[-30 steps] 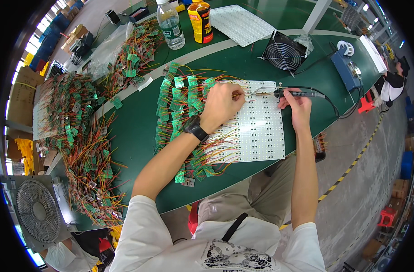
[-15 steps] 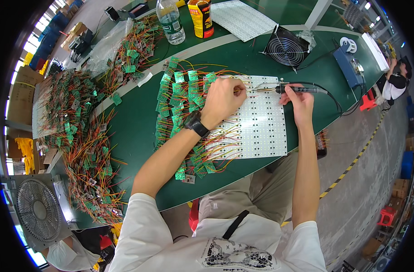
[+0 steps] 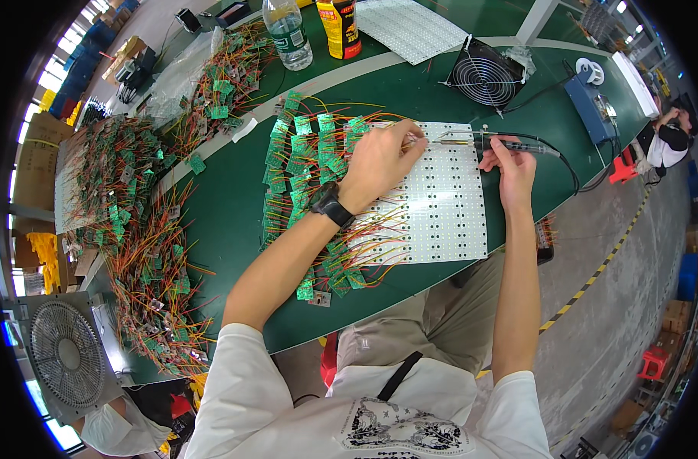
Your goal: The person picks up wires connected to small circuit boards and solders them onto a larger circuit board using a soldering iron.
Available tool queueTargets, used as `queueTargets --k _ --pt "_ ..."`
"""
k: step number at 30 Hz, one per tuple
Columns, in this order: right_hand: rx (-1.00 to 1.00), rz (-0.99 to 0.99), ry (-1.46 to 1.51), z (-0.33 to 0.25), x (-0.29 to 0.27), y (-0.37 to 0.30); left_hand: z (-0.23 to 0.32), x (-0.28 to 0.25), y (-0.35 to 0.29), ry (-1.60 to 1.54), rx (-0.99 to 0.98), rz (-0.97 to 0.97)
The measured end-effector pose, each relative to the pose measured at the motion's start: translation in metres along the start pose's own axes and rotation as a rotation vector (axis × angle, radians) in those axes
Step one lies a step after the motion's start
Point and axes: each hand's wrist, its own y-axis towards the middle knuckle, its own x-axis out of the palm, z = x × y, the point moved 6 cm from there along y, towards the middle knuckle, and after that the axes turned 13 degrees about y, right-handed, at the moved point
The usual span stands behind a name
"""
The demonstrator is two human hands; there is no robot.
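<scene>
My left hand [image 3: 383, 161], with a black watch on its wrist, is over the upper part of a white panel [image 3: 448, 222] dotted with small components. Its thumb and forefinger are pinched on what looks like a thin wire, mostly hidden by the fingers. My right hand [image 3: 511, 172] grips a soldering iron [image 3: 509, 145] by its black handle, the metal tip pointing left toward my left fingertips with a small gap between. Rows of small green circuit boards [image 3: 299, 164] lie along the panel's left side, their red and yellow wires [image 3: 379, 229] reaching onto it.
Heaps of wired circuit boards [image 3: 146, 268] cover the table's left. Behind the panel stand a black fan [image 3: 483, 80], a water bottle [image 3: 287, 38], a yellow-red bottle [image 3: 339, 29] and another white panel [image 3: 410, 30]. A blue soldering station [image 3: 590, 111] and solder spool [image 3: 590, 73] sit at right.
My left hand has shifted slightly right and up. The soldering iron in my right hand has moved a little right and up, and my right fingers have changed their hold slightly.
</scene>
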Motion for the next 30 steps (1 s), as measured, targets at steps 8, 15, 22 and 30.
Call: queueTargets --k 8,15,22,30 --pt "0.002 0.027 0.031 0.002 -0.004 0.000 0.010 0.003 -0.004 0.067 0.140 -0.151" --pt "0.007 0.030 0.023 0.000 -0.002 -0.002 0.010 -0.004 -0.005 0.078 0.162 -0.009" --pt "0.031 -0.005 0.002 -0.001 0.000 -0.002 0.005 -0.004 -0.003 0.101 0.132 -0.026" --pt "0.045 -0.034 -0.029 -0.001 0.002 -0.002 0.004 -0.004 -0.002 0.095 0.131 0.007"
